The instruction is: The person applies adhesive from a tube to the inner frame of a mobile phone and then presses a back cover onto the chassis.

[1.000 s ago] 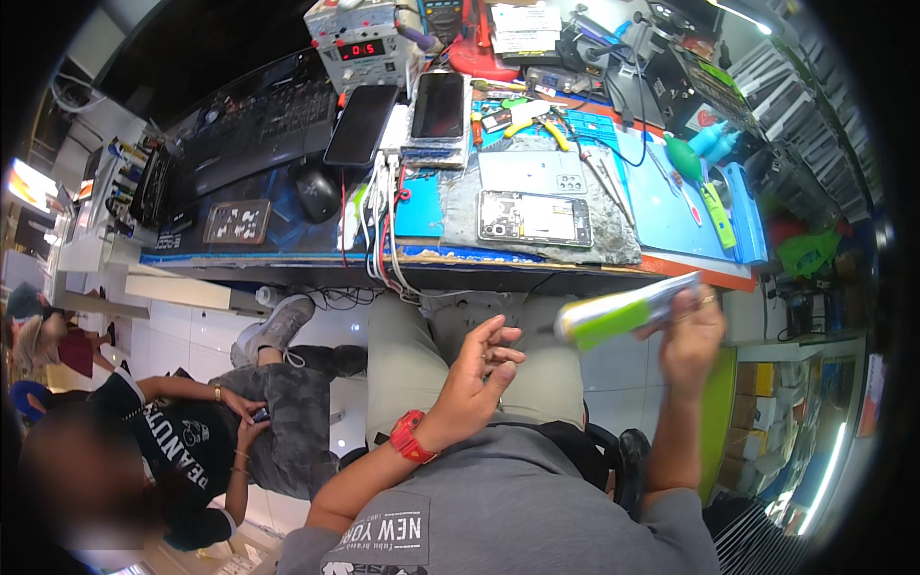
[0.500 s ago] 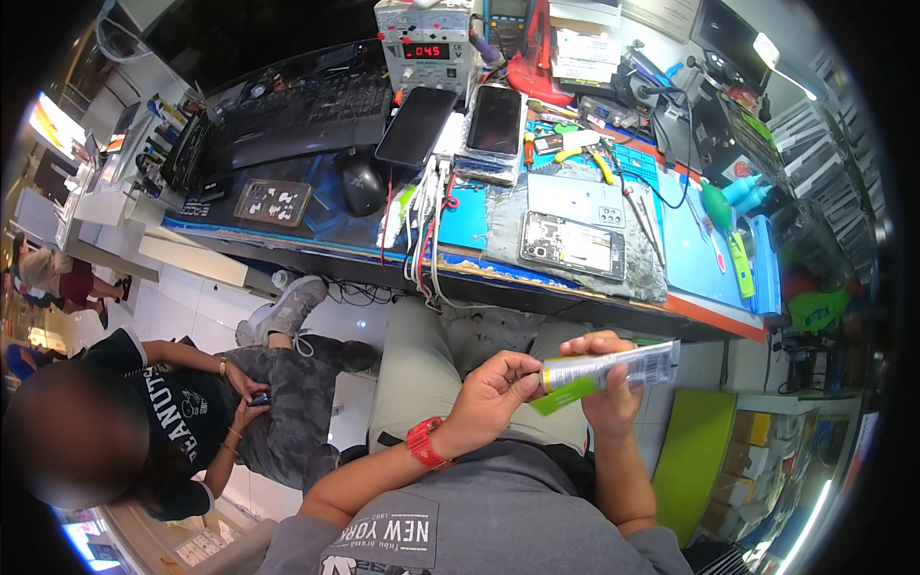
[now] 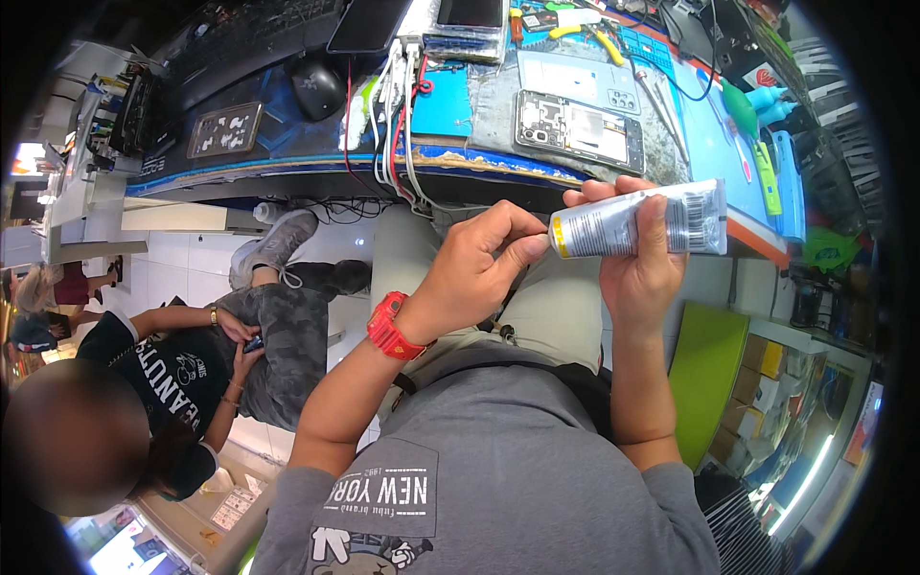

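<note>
A silver tube with a yellow band (image 3: 599, 226) lies sideways in my right hand (image 3: 640, 278), whose fingers wrap round it with the thumb across its front. My left hand (image 3: 474, 273) is closed, with thumb and index finger pinching the tube's narrow left end; whether a cap is between them is hidden. Both hands are over my lap, just below the desk edge. Beyond them an opened phone (image 3: 575, 132) with exposed inner parts sits on a grey mat (image 3: 498, 144), beside a pale back cover (image 3: 565, 77).
The desk edge (image 3: 460, 161) carries cables (image 3: 393, 115), a mouse (image 3: 318, 88), further phones (image 3: 362, 21) and small tools (image 3: 604, 48). At left a seated person (image 3: 153, 393) holds a small dark device. A green panel (image 3: 704, 374) stands to my lower right.
My left hand, empty a second ago, has closed on the tube's end. Both hands and the tube are now higher in view, and the tube's green part no longer shows.
</note>
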Tool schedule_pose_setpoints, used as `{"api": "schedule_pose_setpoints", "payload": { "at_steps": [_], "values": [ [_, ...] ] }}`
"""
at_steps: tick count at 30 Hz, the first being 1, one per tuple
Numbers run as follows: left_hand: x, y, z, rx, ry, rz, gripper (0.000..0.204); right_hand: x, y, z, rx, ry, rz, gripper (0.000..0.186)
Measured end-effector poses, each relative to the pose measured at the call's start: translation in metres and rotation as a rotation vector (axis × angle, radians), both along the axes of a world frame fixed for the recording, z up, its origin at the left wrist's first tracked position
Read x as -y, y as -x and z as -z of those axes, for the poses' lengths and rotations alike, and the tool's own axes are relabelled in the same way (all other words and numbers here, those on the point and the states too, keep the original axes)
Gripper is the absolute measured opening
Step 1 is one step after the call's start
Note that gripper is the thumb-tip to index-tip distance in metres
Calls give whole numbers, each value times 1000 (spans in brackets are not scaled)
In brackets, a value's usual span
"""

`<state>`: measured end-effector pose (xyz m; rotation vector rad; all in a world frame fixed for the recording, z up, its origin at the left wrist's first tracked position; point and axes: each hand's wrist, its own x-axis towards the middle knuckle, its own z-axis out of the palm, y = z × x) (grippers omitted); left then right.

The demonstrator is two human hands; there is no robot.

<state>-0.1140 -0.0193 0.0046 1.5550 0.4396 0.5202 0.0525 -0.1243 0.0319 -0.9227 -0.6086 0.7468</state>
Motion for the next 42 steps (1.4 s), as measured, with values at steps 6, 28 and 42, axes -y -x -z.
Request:
{"api": "schedule_pose_setpoints", "payload": {
  "at_steps": [6, 28, 42],
  "values": [
    [1, 1, 5, 2, -166, -4, 20, 3, 2, 11, -21, 1, 9, 40],
    [37, -26, -1, 81, 282, -174, 35, -31, 6, -8, -216, -305, -105, 42],
    [-84, -37, -5, -207, -1014, -575, 21, -79, -81, -50, 90, -181, 75, 50]
  ]
}}
